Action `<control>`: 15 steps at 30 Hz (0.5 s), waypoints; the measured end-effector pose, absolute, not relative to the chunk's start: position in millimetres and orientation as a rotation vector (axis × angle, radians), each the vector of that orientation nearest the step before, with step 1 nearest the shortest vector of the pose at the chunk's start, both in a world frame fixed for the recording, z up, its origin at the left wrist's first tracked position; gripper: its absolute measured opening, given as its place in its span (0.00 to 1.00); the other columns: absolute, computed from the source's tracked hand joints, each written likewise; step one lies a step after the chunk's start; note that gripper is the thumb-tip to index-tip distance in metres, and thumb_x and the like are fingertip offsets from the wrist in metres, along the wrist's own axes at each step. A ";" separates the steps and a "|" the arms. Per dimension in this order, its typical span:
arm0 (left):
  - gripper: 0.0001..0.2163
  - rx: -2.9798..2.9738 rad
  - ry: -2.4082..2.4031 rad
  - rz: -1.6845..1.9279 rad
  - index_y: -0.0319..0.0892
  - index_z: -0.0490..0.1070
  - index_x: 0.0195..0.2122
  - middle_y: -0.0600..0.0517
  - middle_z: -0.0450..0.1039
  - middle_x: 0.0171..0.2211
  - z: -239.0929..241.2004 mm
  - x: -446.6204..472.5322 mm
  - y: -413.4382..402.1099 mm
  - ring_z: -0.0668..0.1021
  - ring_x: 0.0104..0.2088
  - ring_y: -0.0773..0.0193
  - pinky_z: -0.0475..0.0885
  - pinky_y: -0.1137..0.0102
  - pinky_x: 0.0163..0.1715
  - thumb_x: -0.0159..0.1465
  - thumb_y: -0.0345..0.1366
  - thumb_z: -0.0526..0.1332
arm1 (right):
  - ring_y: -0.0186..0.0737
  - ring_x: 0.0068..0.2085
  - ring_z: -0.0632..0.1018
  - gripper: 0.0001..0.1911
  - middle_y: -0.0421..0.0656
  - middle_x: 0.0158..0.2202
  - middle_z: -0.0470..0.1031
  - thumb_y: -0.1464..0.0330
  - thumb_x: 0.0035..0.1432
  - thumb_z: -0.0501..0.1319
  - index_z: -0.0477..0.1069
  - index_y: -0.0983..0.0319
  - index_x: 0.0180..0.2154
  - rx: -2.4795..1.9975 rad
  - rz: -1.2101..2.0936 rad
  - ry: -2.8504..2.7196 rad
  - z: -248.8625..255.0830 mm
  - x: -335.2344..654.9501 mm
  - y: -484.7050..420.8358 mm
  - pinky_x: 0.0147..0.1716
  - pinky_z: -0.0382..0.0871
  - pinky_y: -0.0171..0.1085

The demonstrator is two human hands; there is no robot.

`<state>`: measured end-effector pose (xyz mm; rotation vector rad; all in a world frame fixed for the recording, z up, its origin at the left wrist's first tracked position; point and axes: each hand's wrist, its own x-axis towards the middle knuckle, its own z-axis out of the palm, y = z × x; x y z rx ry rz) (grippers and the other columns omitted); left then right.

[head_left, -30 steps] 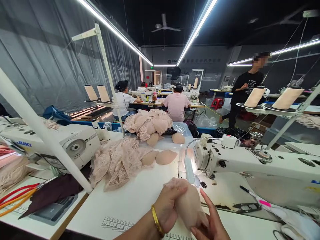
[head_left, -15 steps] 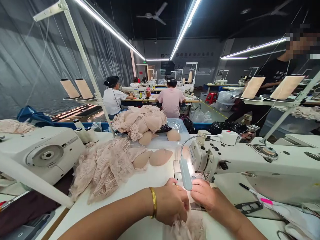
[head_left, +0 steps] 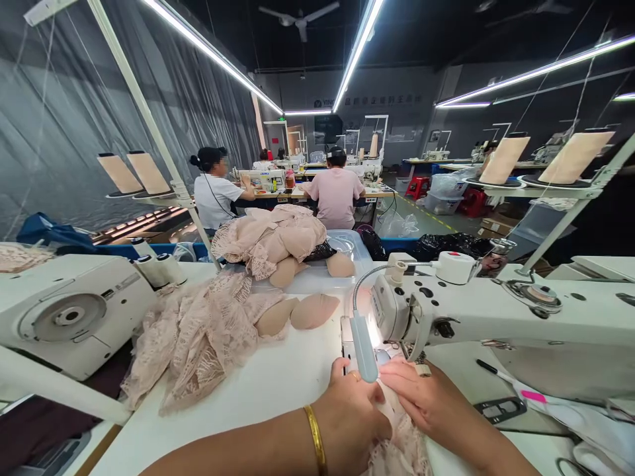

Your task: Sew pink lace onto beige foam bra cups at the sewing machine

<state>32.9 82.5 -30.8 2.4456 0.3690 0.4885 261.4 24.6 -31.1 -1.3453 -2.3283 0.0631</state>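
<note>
Pale pink lace fabric (head_left: 403, 451) lies in front of the sewing machine (head_left: 397, 311), partly hidden under both hands. My left hand (head_left: 353, 415), with a gold bangle at the wrist, is closed with its fingers curled over the fabric's left side. Opposite it, my right hand (head_left: 414, 396) rests with fingers stretched and flat on the fabric close to the needle area. A grey gooseneck lamp (head_left: 364, 347) lights this spot and hides the needle and part of the fingertips.
Heaped lace (head_left: 203, 344) and beige bra cups (head_left: 314, 312) lie left of the machine. Behind them a clear plastic bin (head_left: 357, 248) bears more lace pieces. A pen (head_left: 489, 367) and a black metal piece (head_left: 501, 410) lie at right. Two people sit at machines ahead.
My right hand has moved slightly nearer and over the lace, which shows more between the hands. My left hand has shifted a little right and down. The person at far right has left view.
</note>
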 end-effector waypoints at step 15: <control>0.09 2.419 0.403 0.516 0.48 0.82 0.34 0.42 0.75 0.47 -30.8 35.6 78.9 0.75 0.46 0.40 0.52 0.45 0.52 0.56 0.31 0.63 | 0.45 0.46 0.81 0.21 0.42 0.45 0.84 0.73 0.64 0.55 0.80 0.49 0.50 -1.448 -0.059 -2.216 -52.1 272.2 27.2 0.44 0.78 0.41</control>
